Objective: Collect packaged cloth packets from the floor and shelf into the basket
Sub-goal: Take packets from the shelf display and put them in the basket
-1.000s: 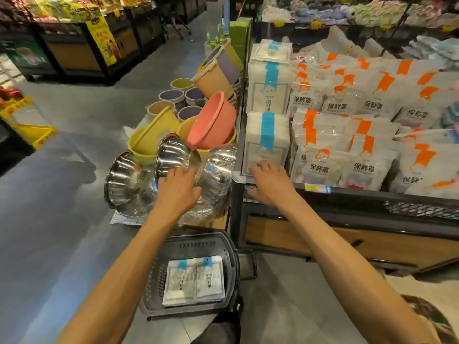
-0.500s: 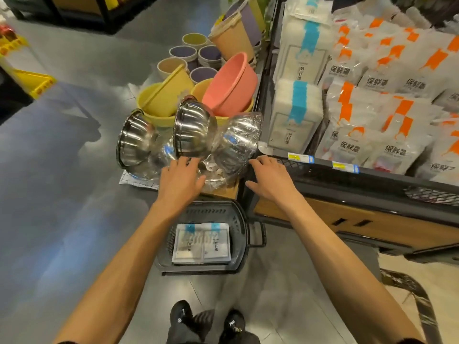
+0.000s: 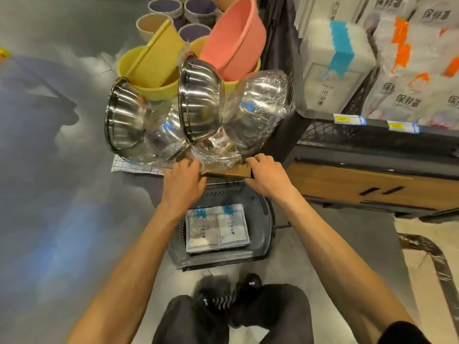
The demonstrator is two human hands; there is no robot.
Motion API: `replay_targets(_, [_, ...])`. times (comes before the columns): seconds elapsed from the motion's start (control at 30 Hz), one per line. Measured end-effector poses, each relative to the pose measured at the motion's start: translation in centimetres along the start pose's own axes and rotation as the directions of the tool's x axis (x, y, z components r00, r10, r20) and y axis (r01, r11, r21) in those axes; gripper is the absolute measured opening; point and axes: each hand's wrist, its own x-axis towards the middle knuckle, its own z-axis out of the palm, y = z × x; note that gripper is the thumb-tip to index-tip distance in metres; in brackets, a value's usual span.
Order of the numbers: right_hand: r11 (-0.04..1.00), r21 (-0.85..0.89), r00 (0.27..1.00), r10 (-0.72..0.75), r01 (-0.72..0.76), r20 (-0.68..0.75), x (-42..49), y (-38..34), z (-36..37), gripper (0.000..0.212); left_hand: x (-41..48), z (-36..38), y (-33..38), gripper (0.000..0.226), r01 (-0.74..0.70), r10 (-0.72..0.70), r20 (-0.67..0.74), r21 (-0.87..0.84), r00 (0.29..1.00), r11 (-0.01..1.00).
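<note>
Two white, blue-banded cloth packets point(image 3: 217, 227) lie in the dark grey plastic basket point(image 3: 264, 219) just below our left hand point(image 3: 183, 186) and right hand point(image 3: 268, 177). Both are loosely spread, fingertips touching brown cardboard point(image 3: 227, 171), gripping nothing.

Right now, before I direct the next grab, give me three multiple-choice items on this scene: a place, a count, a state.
1. Where is the basket? A on the floor; B on the shelf; C inside the pink basin.
2. How many packets lie in it? A none; B two; C five.
3. The left hand and right hand: A each grip a packet; B hold no packet; C lift the basket.
Key: 1 A, it stands on the grey floor. 2 B, two blue-striped packets lie side by side. 3 B, neither hand's fingers touch a packet.
</note>
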Motion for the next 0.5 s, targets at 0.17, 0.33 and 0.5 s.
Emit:
replay_targets(0.17, [1.0,0.003,1.0,0.025,-0.025,0.004,4.2,1.0,10.2,0.057,2.7,10.4,-3.6,0.047,-0.032,0.031,-0.01,-0.096,0.999,0.995])
replay_targets(0.33, [0.999,0.032,0.999,0.039,-0.038,-0.036,8.9,2.4,22.8,0.052,6.0,22.6,-7.1,0.051,-0.021,0.021,0.004,-0.083,1.0,0.996])
replay_targets(0.5, [0.995,0.096,0.999,0.033,-0.029,-0.038,13.6,4.1,36.3,0.064,8.6,36.4,-9.6,0.053,0.036,-0.03,0.077,-0.076,0.997,0.996])
